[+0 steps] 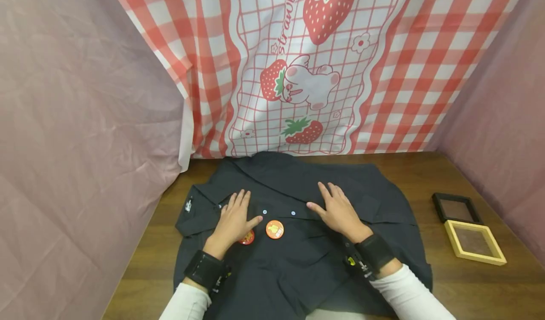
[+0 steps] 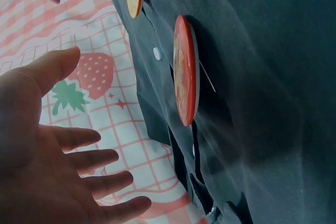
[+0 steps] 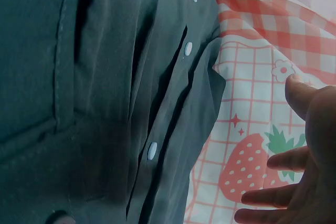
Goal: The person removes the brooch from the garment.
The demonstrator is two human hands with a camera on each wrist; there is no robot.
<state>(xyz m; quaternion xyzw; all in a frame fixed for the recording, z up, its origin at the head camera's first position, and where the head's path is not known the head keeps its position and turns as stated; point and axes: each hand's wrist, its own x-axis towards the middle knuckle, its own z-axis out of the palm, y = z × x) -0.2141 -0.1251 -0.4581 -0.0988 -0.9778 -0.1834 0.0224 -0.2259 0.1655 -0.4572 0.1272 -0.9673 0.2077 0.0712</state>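
Note:
A dark button-up shirt (image 1: 298,258) lies spread on the wooden table, its collar toward the left and several pale buttons along its front. On it sit an orange round badge (image 1: 274,229) with a yellow thumbs-up picture and a red round badge (image 1: 247,237), partly covered by my left hand (image 1: 233,220) in the head view. From the side, the red badge (image 2: 185,72) shows a thin pin sticking out at its back. My left hand has its fingers stretched out and holds nothing. Over the shirt's right part, my right hand (image 1: 339,212) is spread too, also holding nothing.
At the table's right lie a black frame (image 1: 438,209) and a light wooden frame (image 1: 457,251), edges meeting. A red-and-white checked strawberry cloth (image 1: 426,88) hangs behind the table. Pinkish curtains (image 1: 85,145) close off both sides.

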